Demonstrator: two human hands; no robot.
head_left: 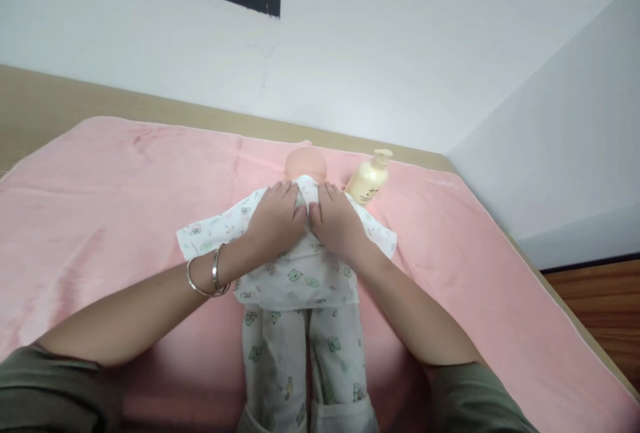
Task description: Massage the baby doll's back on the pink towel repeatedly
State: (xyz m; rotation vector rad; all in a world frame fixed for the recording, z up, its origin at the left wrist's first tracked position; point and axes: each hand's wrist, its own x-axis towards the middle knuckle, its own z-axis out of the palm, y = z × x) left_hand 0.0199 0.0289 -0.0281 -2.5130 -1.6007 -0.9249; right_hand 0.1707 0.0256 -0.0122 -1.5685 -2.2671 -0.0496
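A baby doll's bald head [306, 161] shows at the middle, above a white printed top [300, 280] with its sleeves spread to both sides. Printed trousers [335, 346] reach down to the bottom edge. My left hand [280, 216] rests on the left of the upper top, fingers laid over the shoulder area and the thumb near the centre. On the right side my right hand [336, 220] lies the same way, its thumb close to the left one. Both palms press flat on the cloth. The doll's face is out of sight.
A cream pump bottle [370, 178] stands tilted just right of the doll's head. Under everything spreads a pink blanket [465, 273] on a wooden surface [60, 90]. A white wall [350, 46] rises behind, with brown wood [600, 300] at the right.
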